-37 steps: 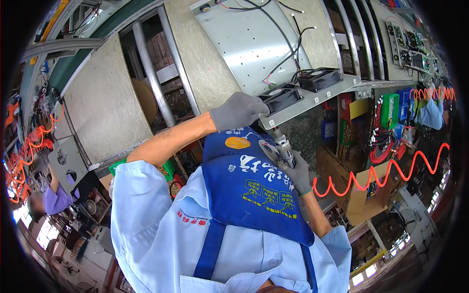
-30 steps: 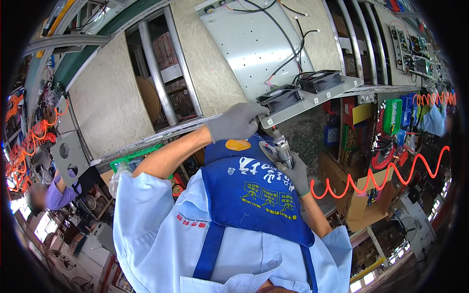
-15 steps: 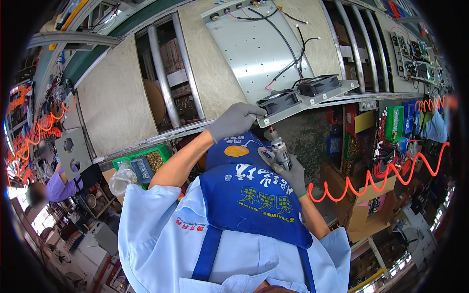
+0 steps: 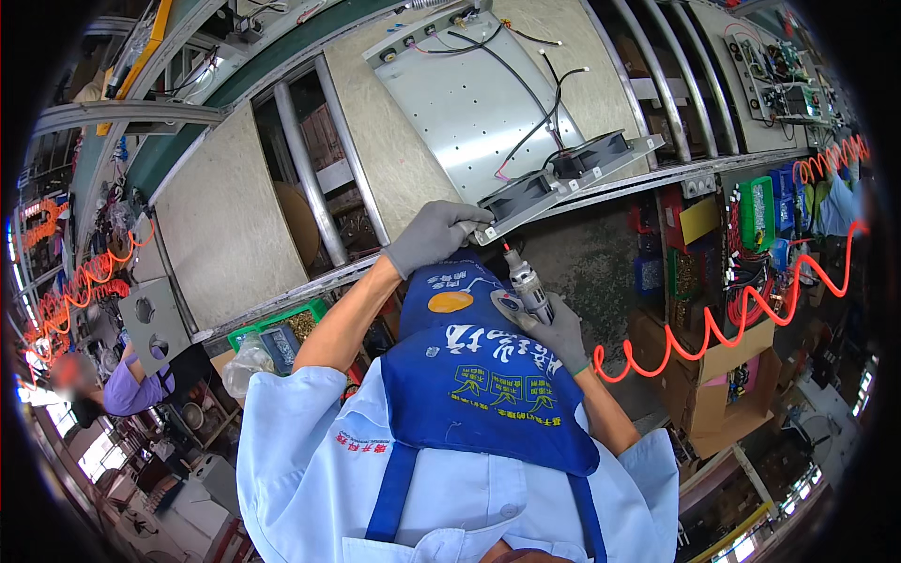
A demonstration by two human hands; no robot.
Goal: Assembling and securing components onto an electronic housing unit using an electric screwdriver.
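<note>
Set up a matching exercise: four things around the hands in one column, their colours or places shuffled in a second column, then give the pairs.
1. left hand
2. right hand
3. coiled air hose
4. cooling fans

a. orange-red, hanging at the right
b. holds the powered screwdriver
c. black, along the metal panel's lower edge
d. grey-gloved, on the panel's near corner

Pairs: 1-d, 2-b, 3-a, 4-c
</note>
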